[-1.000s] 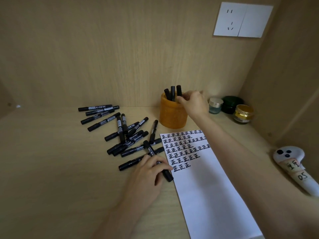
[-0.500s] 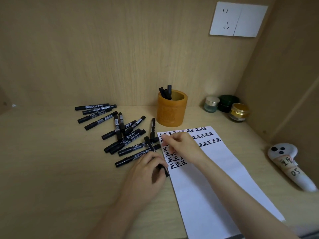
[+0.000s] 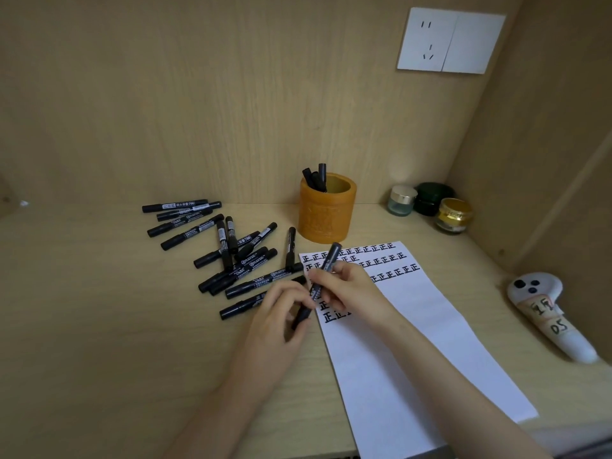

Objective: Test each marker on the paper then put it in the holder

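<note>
Right hand (image 3: pixel 351 289) has joined left hand (image 3: pixel 281 323) on the marker (image 3: pixel 331 257), pinching mid-barrel while left fingers (image 3: pixel 286 293) clasp its lower end.

About thirteen markers (image 3: pixel 192 231) lie loose on the desk (image 3: pixel 82 309), one more marker (image 3: pixel 331 257) is held, and three more stand in the single holder (image 3: pixel 326 217). Also three jars (image 3: pixel 401 200), one sheet of paper (image 3: pixel 414 326), one controller (image 3: pixel 546 313)

Only two hands and two arms of the person can be seen. The left hand (image 3: pixel 278 318) and the right hand (image 3: pixel 356 289) are bare. The left arm (image 3: pixel 231 392) and the right arm (image 3: pixel 447 376) are bare too, long and slim, right to the picture's edge.
</note>
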{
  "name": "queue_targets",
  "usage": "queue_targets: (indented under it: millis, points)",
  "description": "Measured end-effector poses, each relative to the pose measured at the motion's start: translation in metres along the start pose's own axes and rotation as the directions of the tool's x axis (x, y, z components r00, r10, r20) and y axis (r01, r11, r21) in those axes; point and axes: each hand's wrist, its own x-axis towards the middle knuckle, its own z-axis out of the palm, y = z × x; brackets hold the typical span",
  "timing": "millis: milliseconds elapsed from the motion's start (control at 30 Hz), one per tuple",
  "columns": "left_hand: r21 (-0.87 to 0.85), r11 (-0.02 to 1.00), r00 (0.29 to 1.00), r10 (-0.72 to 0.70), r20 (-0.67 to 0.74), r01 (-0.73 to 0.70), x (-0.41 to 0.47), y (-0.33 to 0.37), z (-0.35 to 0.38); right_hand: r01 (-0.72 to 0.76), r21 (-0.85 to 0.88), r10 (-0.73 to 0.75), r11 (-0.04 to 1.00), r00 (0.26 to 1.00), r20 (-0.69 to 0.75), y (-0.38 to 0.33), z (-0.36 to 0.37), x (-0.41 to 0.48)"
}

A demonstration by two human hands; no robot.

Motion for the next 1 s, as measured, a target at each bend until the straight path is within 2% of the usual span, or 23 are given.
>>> queue_targets:
  millis: [100, 300, 700, 1000]
  points:
    - [-0.061, 0.996, 0.997, -0.068, -0.037, 0.066, 0.001, 0.002, -0.001, 0.048, 0.007, -0.047, 0.999, 0.999, -0.016, 0.001, -0.002, -0.007]
    - [0.014, 0.984, 0.981, -0.177, 0.074, 0.176, -0.002, 0.001, 0.000, 0.146, 0.063, -0.145, 0.987, 0.989, -0.020, 0.002, 0.001, -0.016]
    - [0.009, 0.986, 0.972, -0.168, 0.165, 0.168, -0.003, 0.006, -0.002, 0.228, 0.034, -0.230, 0.973, 0.971, 0.069, 0.008, 0.004, -0.025]
    - [0.012, 0.992, 0.983, -0.126, 0.131, 0.125, -0.003, 0.003, -0.004, 0.258, 0.013, -0.258, 0.966, 0.963, 0.079, 0.006, 0.009, -0.030]
